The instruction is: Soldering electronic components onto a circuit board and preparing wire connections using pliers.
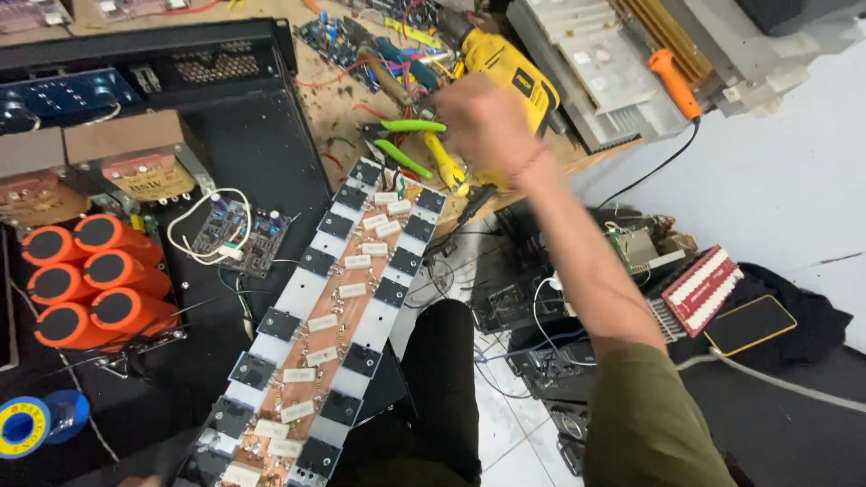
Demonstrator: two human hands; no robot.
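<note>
1. The right hand (487, 122) reached forward over the far edge of the wooden workbench (334, 99), its back turned to the camera. Motion blur hid the fingers, so it could not be told whether the hand was spread or closed on anything.
2. The left hand was almost wholly out of view; only a sliver showed at the bottom edge, and its state could not be read.
3. The items nearest the right hand were the green-handled pliers (410, 126), lying just left of the hand, and the yellow-handled pliers (446, 162), just below it.
4. The yellow plastic-bodied power drill (505, 68) lay directly behind the hand, partly covered by it.
5. Handling judgement: the pliers were probably light, rigid steel with grippy sleeves, best taken by both handles together. The drill would likely be heavier and best held at its grip.
6. The long copper-clad circuit board with two rows of black transistors and white resistors (338, 307) ran diagonally from the bench edge toward the person, well apart from the right hand. It appeared stiff but fragile; its bare edges would be the safest hold.
7. Orange cylindrical capacitors (90, 280) stood at the left.
</note>
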